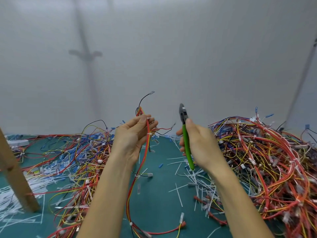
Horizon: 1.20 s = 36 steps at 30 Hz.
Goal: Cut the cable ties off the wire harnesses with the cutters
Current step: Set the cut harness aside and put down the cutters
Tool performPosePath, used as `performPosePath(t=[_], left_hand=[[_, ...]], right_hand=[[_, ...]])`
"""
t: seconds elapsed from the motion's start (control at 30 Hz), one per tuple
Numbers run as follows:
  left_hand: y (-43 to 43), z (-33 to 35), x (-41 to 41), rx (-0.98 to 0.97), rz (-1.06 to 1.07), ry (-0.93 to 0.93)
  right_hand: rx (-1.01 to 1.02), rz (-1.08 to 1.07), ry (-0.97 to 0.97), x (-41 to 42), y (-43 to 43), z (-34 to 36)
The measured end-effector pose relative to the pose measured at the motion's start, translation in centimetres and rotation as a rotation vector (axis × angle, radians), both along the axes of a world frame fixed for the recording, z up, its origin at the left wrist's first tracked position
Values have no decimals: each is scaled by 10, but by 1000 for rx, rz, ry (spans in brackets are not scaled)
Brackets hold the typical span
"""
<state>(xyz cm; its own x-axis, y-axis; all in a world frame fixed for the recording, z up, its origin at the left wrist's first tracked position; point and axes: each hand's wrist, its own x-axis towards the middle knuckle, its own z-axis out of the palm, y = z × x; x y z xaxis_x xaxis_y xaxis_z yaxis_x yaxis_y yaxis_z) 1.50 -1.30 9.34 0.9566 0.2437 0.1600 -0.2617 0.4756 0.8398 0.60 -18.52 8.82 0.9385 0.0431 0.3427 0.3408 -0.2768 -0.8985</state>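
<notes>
Wire harness point(147, 129) pinched in raised left hand point(130, 136), cutters point(186, 143) upright in right hand point(200, 145)

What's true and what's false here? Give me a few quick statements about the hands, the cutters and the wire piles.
1. The right hand grips the cutters by the green handles. True.
2. The cutters are biting a cable tie. False: the tip points up, apart from the wires.
3. The left hand holds a wire harness that trails down to the green mat. True.
4. The taller harness pile is on the person's left. False: the taller harness heap is on the right.
5. White tie scraps lie scattered on the mat. True.
</notes>
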Motion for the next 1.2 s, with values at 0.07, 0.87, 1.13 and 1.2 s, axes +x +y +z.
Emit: performPosePath(t=[0.07, 0.87, 1.13, 1.2], left_hand=[[-2, -1, 0, 52, 25, 8], [-25, -2, -4, 213, 62, -139], [-26, -2, -6, 223, 59, -125], [-26, -2, -6, 226, 62, -121]], right_hand=[[-62, 81, 8, -8, 4, 6], [-181, 113, 63, -16, 22, 2], [-214, 67, -4, -17, 20, 2], [-236, 55, -38, -17, 20, 2]])
